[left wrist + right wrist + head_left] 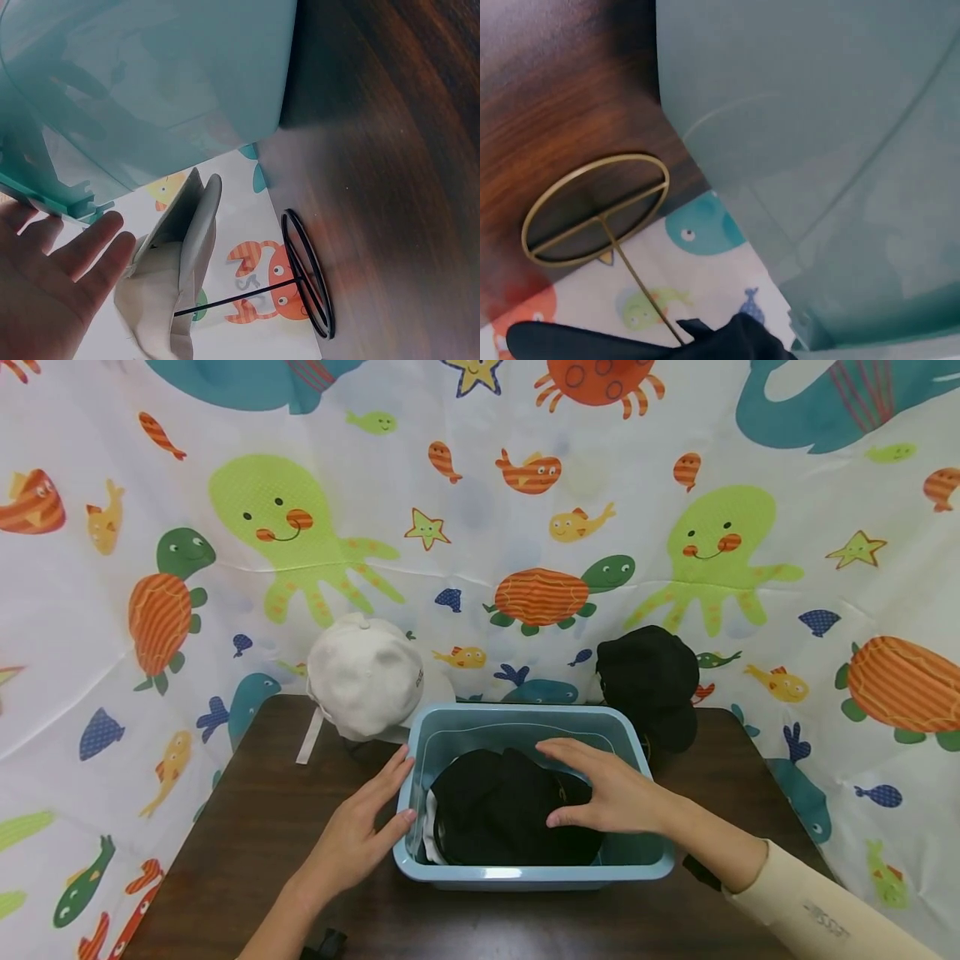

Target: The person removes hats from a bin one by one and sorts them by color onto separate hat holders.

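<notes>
A light blue plastic bin (525, 874) stands on the table, with a black cap (491, 810) lying inside. A strip of something white (432, 837) shows beside that cap at the bin's left wall. My left hand (356, 835) is at the bin's left rim, fingers extended and fingertips right at the edge. In the left wrist view the left hand (56, 277) has its fingers spread by the rim. Over the right part of the bin hovers my right hand (618, 789), thumb apart from the straight fingers, overlapping the black cap. The right wrist view does not show that hand.
Behind the bin at left, a white cap (363, 677) sits on a black wire stand (307, 277). Another black cap (648, 681) is at back right on a gold wire stand (600, 217). A sea-animal curtain (480, 527) hangs behind the dark wooden table (247, 827).
</notes>
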Demonstrator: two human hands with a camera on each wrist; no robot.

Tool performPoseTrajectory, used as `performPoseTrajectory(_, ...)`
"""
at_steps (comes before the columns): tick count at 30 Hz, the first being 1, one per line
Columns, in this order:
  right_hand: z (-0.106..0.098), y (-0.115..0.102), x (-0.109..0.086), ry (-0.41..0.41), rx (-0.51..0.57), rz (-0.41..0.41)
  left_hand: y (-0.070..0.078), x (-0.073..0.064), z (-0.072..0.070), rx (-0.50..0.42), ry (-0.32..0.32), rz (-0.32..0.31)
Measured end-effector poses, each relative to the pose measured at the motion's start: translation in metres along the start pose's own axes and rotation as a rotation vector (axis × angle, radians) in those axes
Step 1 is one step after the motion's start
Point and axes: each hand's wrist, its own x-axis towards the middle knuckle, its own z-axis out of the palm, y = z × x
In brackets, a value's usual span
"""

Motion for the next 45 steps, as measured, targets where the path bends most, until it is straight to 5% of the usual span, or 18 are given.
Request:
performPoseTrajectory(22, 0.021, 0.008, 0.002, 0.056, -0.060, -0.080, 0.000, -0.001, 0.001, -0.023, -0.007, -0.008)
performPoseTrajectory(45, 0.021, 0.017, 0.013, 0.038, 0.020, -0.189, 0.001, 0.001, 0.001, -0.017, -0.009, -0.012)
